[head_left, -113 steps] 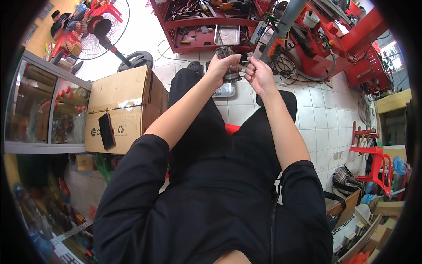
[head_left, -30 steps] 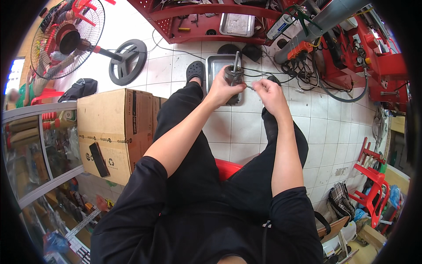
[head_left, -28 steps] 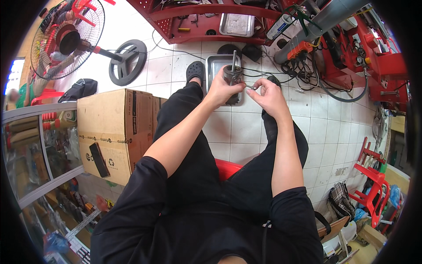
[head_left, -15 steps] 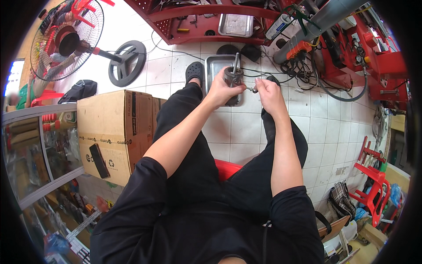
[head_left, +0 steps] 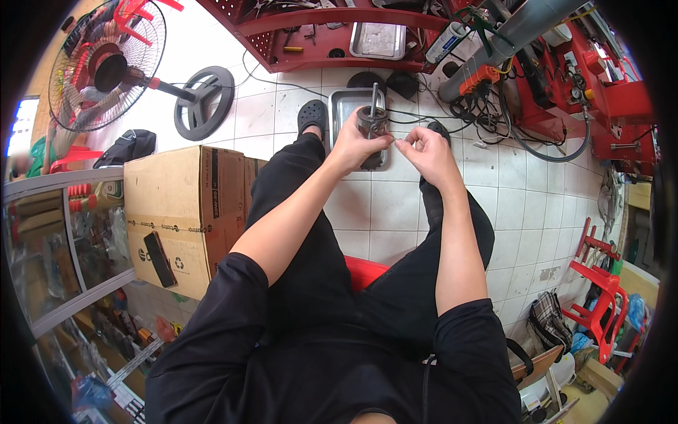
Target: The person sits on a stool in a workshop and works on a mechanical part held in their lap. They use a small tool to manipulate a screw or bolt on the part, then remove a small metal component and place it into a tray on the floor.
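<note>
My left hand [head_left: 349, 150] is wrapped round a dark, cup-shaped cylindrical metal part [head_left: 369, 121]. Its rounded mouth faces up, and a grey metal rod [head_left: 374, 97] stands out of it, tilted slightly. Close to the left thumb, my right hand [head_left: 428, 153] has its thumb and index finger pinched together at the side of this part. Whatever sits in that pinch is too small or too hidden to make out. Below both hands a shallow metal tray [head_left: 337, 113] lies on the floor, partly covered by the left hand and the part.
A red tool cart [head_left: 311, 53] stands ahead, and black cables [head_left: 459, 120] trail over the tiles to red equipment [head_left: 558, 92] at the right. On the left are a fan [head_left: 116, 71] and a cardboard box [head_left: 166, 212] with a phone [head_left: 159, 258] on it.
The right fingers have moved slightly left, closer to the left thumb. A small metal piece that showed at them is no longer visible. The cup-shaped part and its rod have shifted slightly left.
</note>
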A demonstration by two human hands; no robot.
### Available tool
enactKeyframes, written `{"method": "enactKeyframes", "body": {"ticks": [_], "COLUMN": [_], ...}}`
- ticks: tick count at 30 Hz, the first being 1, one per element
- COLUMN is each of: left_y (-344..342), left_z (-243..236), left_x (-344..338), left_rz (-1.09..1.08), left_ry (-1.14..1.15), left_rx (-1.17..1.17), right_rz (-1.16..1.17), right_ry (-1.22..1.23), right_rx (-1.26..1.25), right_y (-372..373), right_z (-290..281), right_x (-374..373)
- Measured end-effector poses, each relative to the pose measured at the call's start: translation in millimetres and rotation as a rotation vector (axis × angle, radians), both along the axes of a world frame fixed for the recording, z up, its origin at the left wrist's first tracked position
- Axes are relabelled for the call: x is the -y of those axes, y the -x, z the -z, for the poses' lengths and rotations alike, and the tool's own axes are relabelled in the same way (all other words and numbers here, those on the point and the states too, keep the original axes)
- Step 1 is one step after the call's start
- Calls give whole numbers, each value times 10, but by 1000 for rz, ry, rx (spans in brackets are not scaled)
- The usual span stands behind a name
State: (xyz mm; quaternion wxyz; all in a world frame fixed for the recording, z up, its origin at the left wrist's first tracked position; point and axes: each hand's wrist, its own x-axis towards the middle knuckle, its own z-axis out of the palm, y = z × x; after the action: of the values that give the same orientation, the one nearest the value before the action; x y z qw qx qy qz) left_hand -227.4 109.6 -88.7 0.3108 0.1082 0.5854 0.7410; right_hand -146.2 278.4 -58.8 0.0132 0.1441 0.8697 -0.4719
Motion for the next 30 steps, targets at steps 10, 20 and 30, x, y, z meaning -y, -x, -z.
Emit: {"method": "enactKeyframes", "body": {"ticks": [10, 20, 30], "left_y": [6, 5, -78], "left_z": [-21, 38, 67], "left_x": [-3, -10, -52], "left_rz": [4, -122, -130], "left_ry": [19, -52, -113], "left_rx": [-9, 74, 267], "right_rz": [-83, -23, 253], "right_ry": [51, 300, 457], "right_rx": [69, -52, -249], "right_y": [8, 39, 141], "right_z": [-29, 119, 342], "right_x": [-23, -12, 349]}}
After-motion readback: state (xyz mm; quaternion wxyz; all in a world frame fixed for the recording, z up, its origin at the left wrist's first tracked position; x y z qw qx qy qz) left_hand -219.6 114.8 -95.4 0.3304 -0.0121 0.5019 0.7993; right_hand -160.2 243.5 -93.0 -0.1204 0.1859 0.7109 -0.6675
